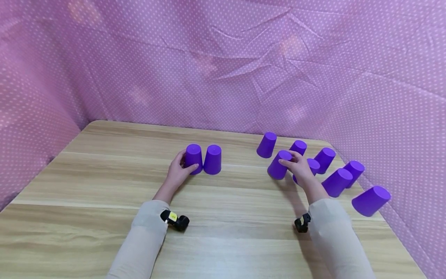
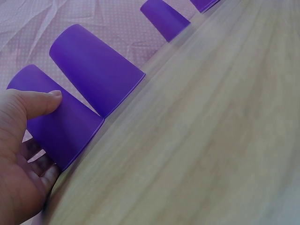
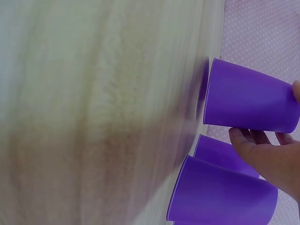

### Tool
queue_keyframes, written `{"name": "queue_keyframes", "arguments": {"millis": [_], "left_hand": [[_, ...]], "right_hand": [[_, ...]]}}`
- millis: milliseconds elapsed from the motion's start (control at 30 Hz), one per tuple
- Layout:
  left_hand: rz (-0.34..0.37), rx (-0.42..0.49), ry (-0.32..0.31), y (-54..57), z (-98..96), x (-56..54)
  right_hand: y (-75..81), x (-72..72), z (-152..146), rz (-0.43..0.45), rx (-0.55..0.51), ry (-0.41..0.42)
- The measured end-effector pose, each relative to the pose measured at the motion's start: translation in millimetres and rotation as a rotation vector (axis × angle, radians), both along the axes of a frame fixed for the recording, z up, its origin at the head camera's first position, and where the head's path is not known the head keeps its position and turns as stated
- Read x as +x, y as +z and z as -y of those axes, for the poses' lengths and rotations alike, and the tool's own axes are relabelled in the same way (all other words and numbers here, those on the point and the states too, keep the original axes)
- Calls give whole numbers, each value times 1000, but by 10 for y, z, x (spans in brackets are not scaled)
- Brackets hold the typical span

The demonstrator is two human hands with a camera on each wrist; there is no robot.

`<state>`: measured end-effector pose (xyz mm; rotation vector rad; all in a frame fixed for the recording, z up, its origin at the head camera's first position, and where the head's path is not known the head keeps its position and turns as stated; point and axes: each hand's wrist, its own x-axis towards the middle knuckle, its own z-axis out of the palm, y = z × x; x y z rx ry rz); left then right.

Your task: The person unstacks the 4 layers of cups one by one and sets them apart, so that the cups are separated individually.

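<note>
With thumb and fingers round its sides, my left hand (image 1: pixel 177 170) holds an upside-down purple cup (image 1: pixel 193 158) on the table. Right beside it stands a second purple cup (image 1: pixel 213 159), also mouth down; their rims meet in the left wrist view. My right hand (image 1: pixel 301 167) grips another upside-down purple cup (image 1: pixel 277 169) near its narrow top. In the right wrist view a gap and a dark shadow show between the rim of this held cup (image 3: pixel 248 96) and the tabletop. Its fingers lie along the cup's side; the thumb is mostly out of that view.
Several more purple cups stand mouth down at the right, among them a back one (image 1: pixel 266 145), one behind the right forearm (image 1: pixel 336 183) and one near the right edge (image 1: pixel 371 200). Pink dotted cloth (image 1: pixel 223 77) hangs around the wooden table (image 1: pixel 230 224).
</note>
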<state>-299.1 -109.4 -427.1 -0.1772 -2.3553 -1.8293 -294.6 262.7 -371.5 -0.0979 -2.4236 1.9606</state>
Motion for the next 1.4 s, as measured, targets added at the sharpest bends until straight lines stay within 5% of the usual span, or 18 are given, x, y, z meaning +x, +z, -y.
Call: {"name": "queue_keyframes", "arguments": {"millis": [733, 1100, 1400], "left_hand": [[-8, 9, 6, -11, -8, 6], [4, 16, 5, -6, -8, 9], [-12, 29, 2, -19, -3, -13]], "right_hand": [[-8, 8, -40, 23, 24, 7], [168, 0, -88, 4, 86, 65], [391, -29, -74, -40, 162, 36]]}}
